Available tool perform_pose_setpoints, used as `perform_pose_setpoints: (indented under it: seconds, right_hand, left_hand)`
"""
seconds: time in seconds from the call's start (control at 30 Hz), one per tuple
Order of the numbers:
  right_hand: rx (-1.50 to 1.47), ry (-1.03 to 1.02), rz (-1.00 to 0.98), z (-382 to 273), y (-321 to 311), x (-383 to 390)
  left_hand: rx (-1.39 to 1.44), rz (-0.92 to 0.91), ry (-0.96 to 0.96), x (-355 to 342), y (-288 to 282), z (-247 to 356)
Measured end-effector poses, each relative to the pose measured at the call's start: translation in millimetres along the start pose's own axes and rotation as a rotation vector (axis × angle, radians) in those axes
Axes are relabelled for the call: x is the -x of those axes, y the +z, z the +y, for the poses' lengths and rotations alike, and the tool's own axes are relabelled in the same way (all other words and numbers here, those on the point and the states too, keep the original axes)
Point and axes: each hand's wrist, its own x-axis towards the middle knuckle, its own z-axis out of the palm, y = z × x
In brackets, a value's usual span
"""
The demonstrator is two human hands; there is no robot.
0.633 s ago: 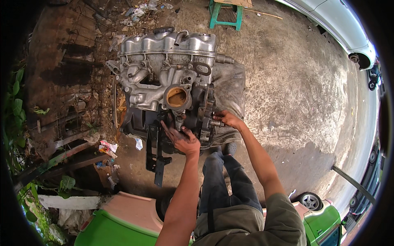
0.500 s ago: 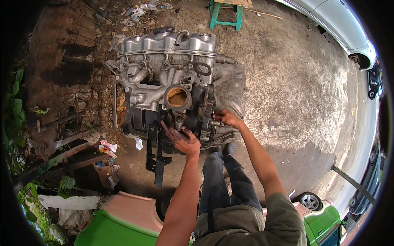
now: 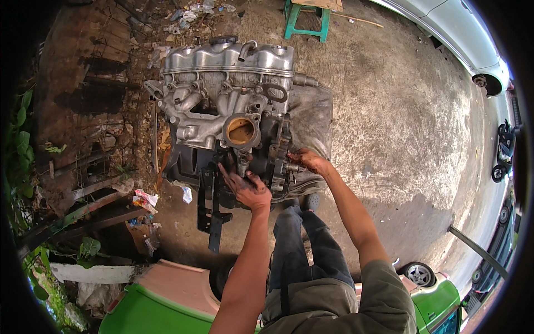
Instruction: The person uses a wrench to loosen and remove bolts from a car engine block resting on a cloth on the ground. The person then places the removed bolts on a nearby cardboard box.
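Observation:
A metal engine (image 3: pixel 228 67) with a ribbed silver top, a branched manifold and a round opening lined in tan stands on a grey sheet (image 3: pixel 314 122). My left hand (image 3: pixel 245 186), dark with grime, rests below that opening against the engine's metal, fingers apart and reaching beside a dark upright bracket (image 3: pixel 211 222). My right hand (image 3: pixel 308 161) is closed at the engine's right side, fingers at a small metal fitting (image 3: pixel 292 167) on a dark plate; what exactly they grip is too small to make out.
A green stool (image 3: pixel 306 25) with cardboard stands behind. Boards (image 3: pixel 111 211), rubble and plants (image 3: pixel 22 139) line the left. A white car (image 3: pixel 456 33) is at upper right, a green and pink car (image 3: pixel 156 295) along the bottom. A motorcycle (image 3: pixel 500 150) and pole (image 3: pixel 478 250) are at right.
The motorcycle at the far right has moved down the picture along the road. My hands and the engine show hardly any movement.

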Motion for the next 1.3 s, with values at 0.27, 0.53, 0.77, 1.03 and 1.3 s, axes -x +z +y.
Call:
perform_pose_setpoints:
  seconds: [0.27, 0.53, 0.77, 1.03, 1.3]
  right_hand:
    - [0.183, 0.157, 0.166, -18.9, 5.7, 21.4]
    - [0.379, -0.036, -0.046, -11.9, 4.0, 5.3]
    - [0.515, -0.114, -0.039, -7.9, 1.9, -4.5]
    - [0.622, -0.187, -0.011, -8.5, 1.2, -8.5]
    - [0.382, -0.092, -0.113, 23.4, -13.4, -36.8]
  left_hand:
    - [0.001, -0.006, -0.008, -0.3, -1.2, 1.1]
    - [0.016, 0.021, 0.056, -0.6, 2.0, -3.8]
    - [0.025, 0.018, 0.023, 0.0, 1.2, -2.1]
    - [0.018, 0.009, 0.027, -0.4, 0.0, -0.2]
    - [0.026, 0.014, 0.026, -0.9, 0.1, 1.4]
